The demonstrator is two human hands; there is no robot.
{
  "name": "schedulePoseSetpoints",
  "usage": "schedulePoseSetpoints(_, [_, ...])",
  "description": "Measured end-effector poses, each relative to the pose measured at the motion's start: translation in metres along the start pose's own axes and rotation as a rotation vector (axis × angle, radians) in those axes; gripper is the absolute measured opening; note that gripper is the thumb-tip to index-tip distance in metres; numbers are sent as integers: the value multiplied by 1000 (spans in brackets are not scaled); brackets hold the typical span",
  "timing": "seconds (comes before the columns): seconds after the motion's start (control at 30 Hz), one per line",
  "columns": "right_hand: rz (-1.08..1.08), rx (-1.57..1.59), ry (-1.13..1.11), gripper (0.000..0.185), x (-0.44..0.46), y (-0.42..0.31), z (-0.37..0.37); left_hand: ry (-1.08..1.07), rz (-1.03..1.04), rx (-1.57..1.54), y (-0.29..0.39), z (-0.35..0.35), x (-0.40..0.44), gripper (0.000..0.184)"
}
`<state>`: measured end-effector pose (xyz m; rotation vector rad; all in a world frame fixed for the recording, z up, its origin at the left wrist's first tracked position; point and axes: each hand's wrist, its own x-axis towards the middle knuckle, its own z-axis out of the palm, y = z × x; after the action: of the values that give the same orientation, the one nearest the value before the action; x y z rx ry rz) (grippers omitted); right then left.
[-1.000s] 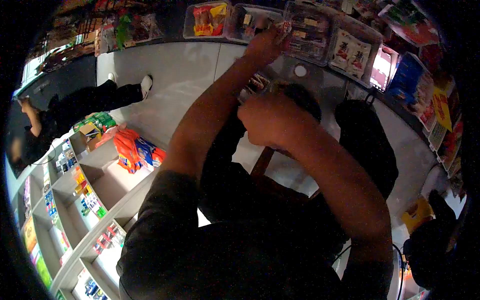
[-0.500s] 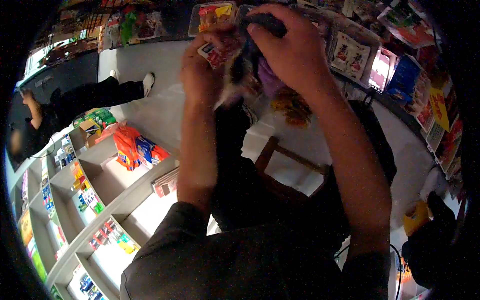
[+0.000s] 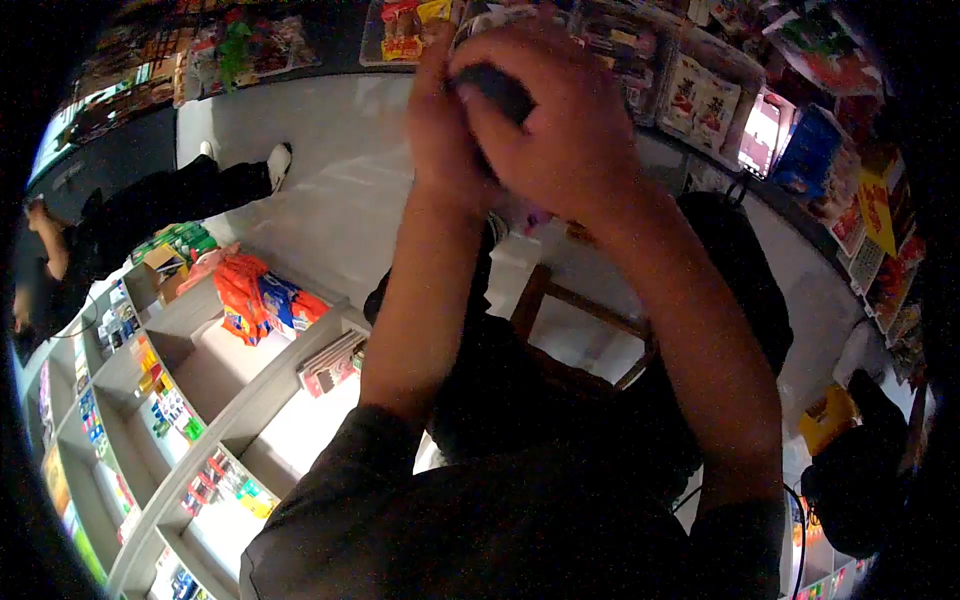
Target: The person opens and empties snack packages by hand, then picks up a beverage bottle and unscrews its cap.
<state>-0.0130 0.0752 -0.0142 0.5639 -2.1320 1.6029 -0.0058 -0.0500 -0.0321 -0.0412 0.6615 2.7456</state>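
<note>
My left hand is raised at the upper middle, its fingers closed and pressed against the other hand. What it holds is hidden. My right hand curls its thumb and fingers around a dark object, whose kind I cannot make out. Both hands touch in front of a row of clear plastic bins. Left of them is the bin with red and yellow packets; to their right, a bin holds white packets with dark print.
A lit screen stands beside the bins, near blue packaging. Below my arms is a wooden stool frame. A shelf unit with small goods and an orange bag is at left. Another person is beyond it.
My left hand has come back from the bins, and the red-and-white packet seen in it is now hidden. My right hand has risen from near my lap, and both hands have come together.
</note>
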Motion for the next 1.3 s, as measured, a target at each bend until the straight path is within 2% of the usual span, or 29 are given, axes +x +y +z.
schedulePoseSetpoints(0.03, [117, -1, 30, 22, 3, 3, -3, 51, -6, 47, -8, 3, -3, 52])
schedulePoseSetpoints(0.17, [513, 113, 133, 25, 13, 17, -22, 366, 61, 1039, -45, 38, -12, 51])
schedulePoseSetpoints(0.2, [594, 171, 152, 28, 14, 17, -24, 403, 69, 1012, -44, 41, -11, 52])
schedulePoseSetpoints(0.23, [624, 256, 63, 27, 15, 15, -24, 439, 77, 984, -43, 44, -10, 53])
schedulePoseSetpoints(0.3, [679, 428, -117, 24, 15, 7, -25, 406, 78, 382, -35, 43, -2, 56])
schedulePoseSetpoints(0.4, [341, 370, -98, 23, 11, 9, -17, 518, -104, 139, -8, 43, 3, 47])
schedulePoseSetpoints(0.47, [115, 330, -82, 22, 8, 10, -12, 338, -30, 164, -12, -4, -11, 48])
schedulePoseSetpoints(0.5, [43, 257, -50, 21, 8, 11, -12, 244, 4, 176, -11, -2, -11, 50])
schedulePoseSetpoints(0.57, [-52, 56, 46, 20, 9, 11, -15, 259, -129, 193, -26, 7, -7, 56])
schedulePoseSetpoints(0.6, [-47, -48, 90, 20, 10, 13, -17, 263, -198, 201, -29, 22, -3, 59])
schedulePoseSetpoints(0.7, [46, -307, 185, 19, 12, 22, -24, 221, -156, 212, -26, 46, -3, 59])
schedulePoseSetpoints(0.8, [301, -192, 187, 18, 11, 25, -25, 222, -67, 29, -31, 48, -5, 57])
schedulePoseSetpoints(0.9, [298, -215, 100, 18, 7, 29, -15, 212, 97, 49, -32, 45, 2, 57])
schedulePoseSetpoints(1.0, [302, -86, -122, 23, 1, 5, -4, 477, 172, 12, -9, 44, 2, 47])
schedulePoseSetpoints(1.07, [175, -12, -258, 23, 4, -7, -5, -148, 132, -215, -2, -50, 15, 50])
schedulePoseSetpoints(1.1, [112, 25, -326, 23, 5, -10, -5, 54, 187, -66, -2, -17, 9, 49])
schedulePoseSetpoints(1.13, [63, 17, -269, 19, 5, -10, -4, 264, 207, 92, -2, 17, 3, 49])
schedulePoseSetpoints(1.23, [21, -173, -33, 14, 6, 5, -1, 112, -87, -198, -6, -22, 8, 59])
schedulePoseSetpoints(1.3, [144, -240, -1, 15, 11, 8, -17, -40, -170, -280, -15, -10, 5, 52])
